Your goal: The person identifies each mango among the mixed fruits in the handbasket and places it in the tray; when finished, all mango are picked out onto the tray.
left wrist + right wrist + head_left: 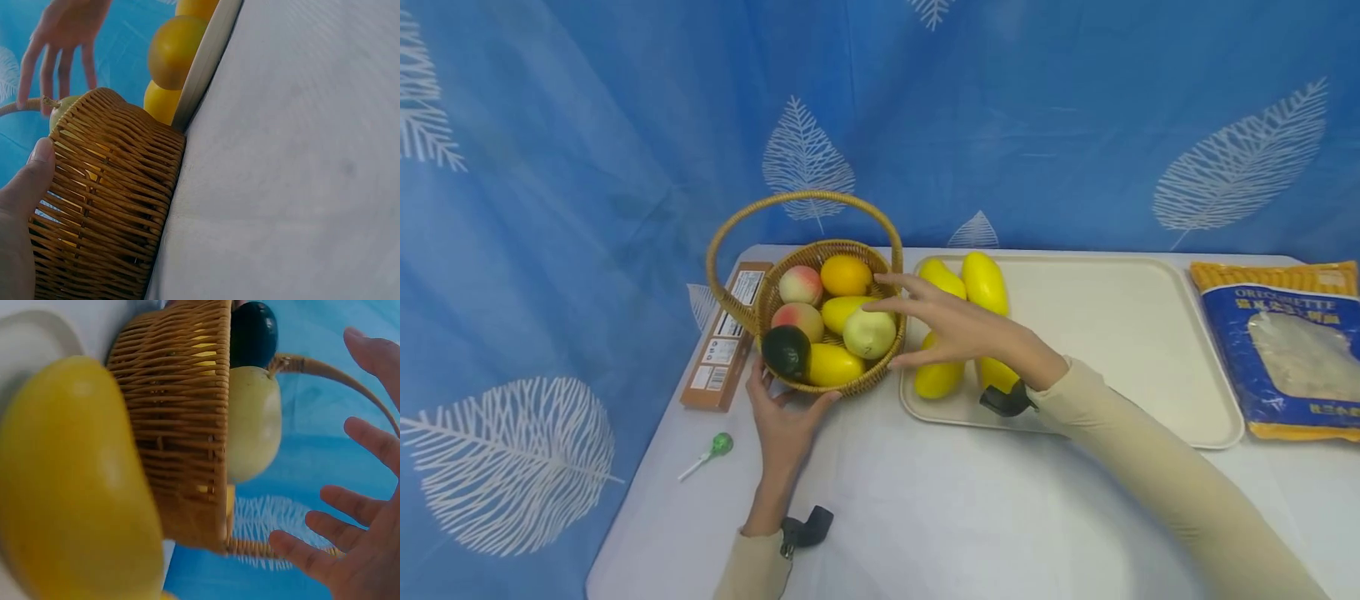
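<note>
A wicker basket (880,373) with a tall arched handle holds two peaches (801,285), an orange (846,276), yellow mangoes (835,365), a dark green avocado (786,351) and a pale green round fruit (869,335). My left hand (781,425) grips the basket's near side, thumb against the wickerwork near the rim in the left wrist view; its other fingers are partly hidden. Over the basket's right side, my right hand (958,323) hovers with fingers spread, holding nothing. Its fingertips are near the pale fruit, apart from it in the right wrist view.
Right of the basket, a beige tray (1120,333) carries several yellow mangoes (985,282) at its left end. A blue and yellow pasta bag (1285,333) lies farther right. Left of the basket are a brown box (700,400) and a green lollipop (722,443). A blue curtain (1037,125) hangs behind.
</note>
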Tool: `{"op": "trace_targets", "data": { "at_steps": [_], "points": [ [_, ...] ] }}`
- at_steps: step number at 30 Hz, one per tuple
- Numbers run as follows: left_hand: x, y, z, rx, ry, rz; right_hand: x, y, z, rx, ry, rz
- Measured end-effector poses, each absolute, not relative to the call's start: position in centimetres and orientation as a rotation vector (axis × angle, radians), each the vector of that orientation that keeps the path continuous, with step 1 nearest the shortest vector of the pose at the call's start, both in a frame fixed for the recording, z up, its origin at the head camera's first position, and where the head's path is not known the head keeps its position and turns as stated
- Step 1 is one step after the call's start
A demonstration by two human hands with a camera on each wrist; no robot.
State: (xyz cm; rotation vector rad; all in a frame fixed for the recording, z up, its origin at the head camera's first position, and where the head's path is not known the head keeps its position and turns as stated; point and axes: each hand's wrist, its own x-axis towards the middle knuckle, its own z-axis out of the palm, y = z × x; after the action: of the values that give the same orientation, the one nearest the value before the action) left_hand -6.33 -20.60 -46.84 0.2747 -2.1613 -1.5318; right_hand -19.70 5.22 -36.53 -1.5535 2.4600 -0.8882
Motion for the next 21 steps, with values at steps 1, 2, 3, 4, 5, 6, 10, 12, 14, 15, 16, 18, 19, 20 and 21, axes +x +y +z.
{"op": "trace_targets", "data": {
  "at_steps": [1,2,3,4,5,6,10,12,14,15,16,18,19,20,21],
  "points": [
    [-6.4,-20.7,-46.9,0.270,-2.160,-1.528,-20.0,4.5,-36.5,-1.566,2.447,-0.879],
    [-6.4,-20.7,-47.0,0.264,-2.162,-1.523,-20.4,3.9,-36.4,-1.576,2.442,-0.859],
    [-6.4,-20.7,-47.1,0.259,-2.162,-1.519,-20.7,3.2,-36.4,-1.570,2.433,-0.842],
    [-6.4,-20.8,-47.1,0.253,-2.160,-1.519,-21.0,2.6,-36.3,-1.563,2.424,-0.832],
    [-6.4,-20.8,-47.1,0.247,-2.158,-1.518,-21.3,2.0,-36.3,-1.553,2.418,-0.821],
    [-6.4,-20.8,-47.1,0.243,-2.159,-1.515,-21.7,1.4,-36.3,-1.539,2.414,-0.812],
    [-6.3,-20.9,-47.1,0.244,-2.167,-1.503,-23.2,-0.9,-36.3,-1.533,2.430,-0.778],
    [-6.3,-20.9,-47.1,0.252,-2.171,-1.502,-23.9,-1.9,-36.4,-1.540,2.444,-0.752],
    [-6.3,-20.9,-47.1,0.256,-2.168,-1.507,-24.6,-2.6,-36.5,-1.533,2.451,-0.735],
    [-6.3,-20.9,-47.1,0.260,-2.167,-1.508,-24.9,-3.0,-36.5,-1.524,2.451,-0.724],
    [-6.3,-20.9,-47.1,0.262,-2.167,-1.509,-25.2,-3.2,-36.5,-1.515,2.451,-0.711],
    [-6.3,-20.9,-47.1,0.261,-2.170,-1.502,-25.8,-3.7,-36.6,-1.499,2.452,-0.684],
    [-6.3,-20.9,-47.1,0.258,-2.171,-1.500,-26.0,-4.0,-36.7,-1.492,2.454,-0.670],
    [-6.3,-20.9,-47.0,0.258,-2.174,-1.497,-26.3,-4.2,-36.8,-1.490,2.457,-0.651],
    [-6.3,-20.9,-47.0,0.256,-2.176,-1.497,-26.5,-4.4,-36.8,-1.484,2.460,-0.629]
  ]
}}
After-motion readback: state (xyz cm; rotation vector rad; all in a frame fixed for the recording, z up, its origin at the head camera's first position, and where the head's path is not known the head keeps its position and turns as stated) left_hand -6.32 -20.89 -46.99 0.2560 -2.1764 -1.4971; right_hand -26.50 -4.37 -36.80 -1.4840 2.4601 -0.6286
